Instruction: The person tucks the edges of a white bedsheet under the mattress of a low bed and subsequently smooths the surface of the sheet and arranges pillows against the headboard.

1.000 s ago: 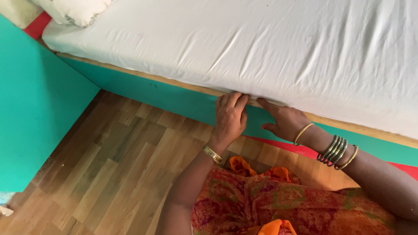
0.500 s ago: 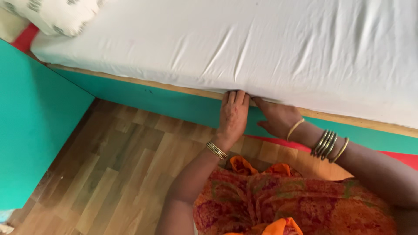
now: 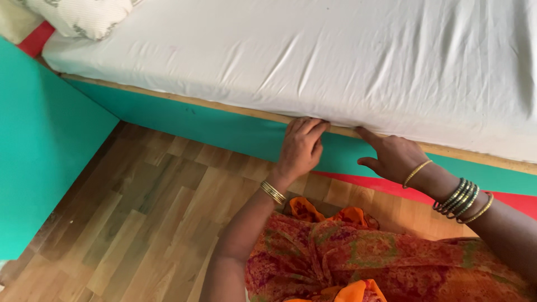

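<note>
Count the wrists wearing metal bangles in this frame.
2. The left hand has gold bangles at its wrist; the right hand has a gold bangle plus a stacked set.

Bed (image 3: pixel 224 126) w/ teal frame carries white sheet (image 3: pixel 313 61) (creased) & patterned pillow (image 3: pixel 78 17) at corner.

One mattress (image 3: pixel 335 61), one pillow (image 3: pixel 78 17), two hands (image 3: pixel 302 148).

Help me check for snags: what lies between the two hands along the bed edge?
In the head view, only the white sheet's tucked edge over the wooden rail runs between left hand and right hand.
</note>
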